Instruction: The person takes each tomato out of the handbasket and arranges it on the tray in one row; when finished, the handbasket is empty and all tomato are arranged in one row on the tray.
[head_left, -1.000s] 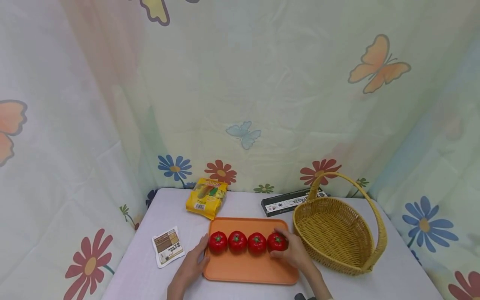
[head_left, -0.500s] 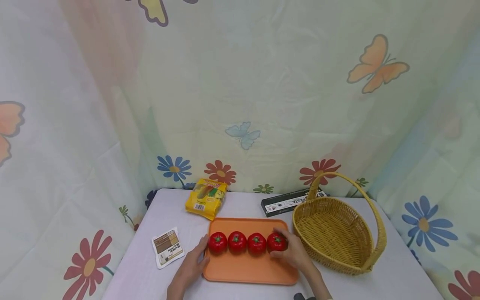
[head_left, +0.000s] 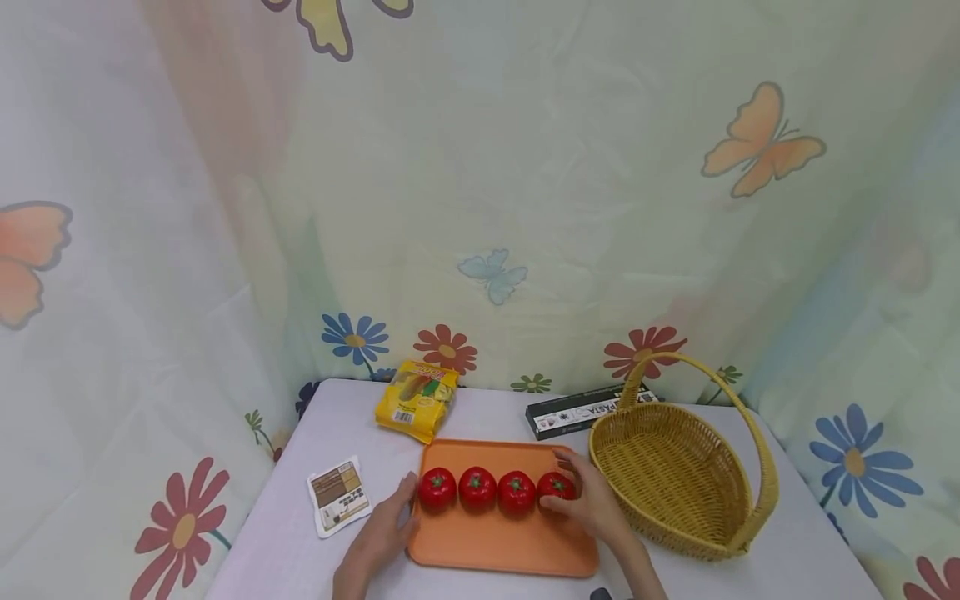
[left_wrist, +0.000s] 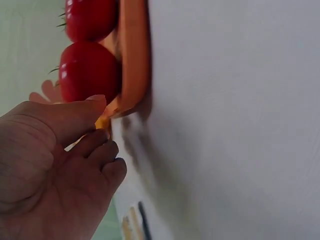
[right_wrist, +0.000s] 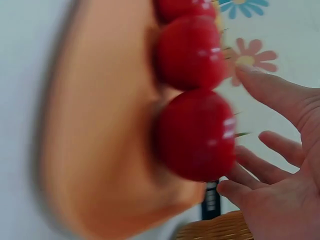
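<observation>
Several red tomatoes (head_left: 477,488) sit in a row on an orange tray (head_left: 502,546). My left hand (head_left: 380,531) is beside the tray's left end, nearest the leftmost tomato (head_left: 437,489). In the left wrist view its thumb tip overlaps that tomato (left_wrist: 86,72); whether they touch I cannot tell. The fingers are loosely bent around nothing. My right hand (head_left: 595,502) is spread about the rightmost tomato (head_left: 556,486). The right wrist view shows its thumb and fingers straight and apart, with the fingertips close to that tomato (right_wrist: 196,136).
A yellow wicker basket (head_left: 675,475) with a tall handle stands right of the tray. Behind lie a dark pasta box (head_left: 573,412) and a yellow packet (head_left: 417,402). A white-edged pouch (head_left: 339,497) lies at left. Printed curtains (head_left: 487,183) enclose the table.
My right hand has opened slightly wider and lifted a little around the rightmost tomato. The left hand and the tomatoes stay put. The head view has shifted slightly.
</observation>
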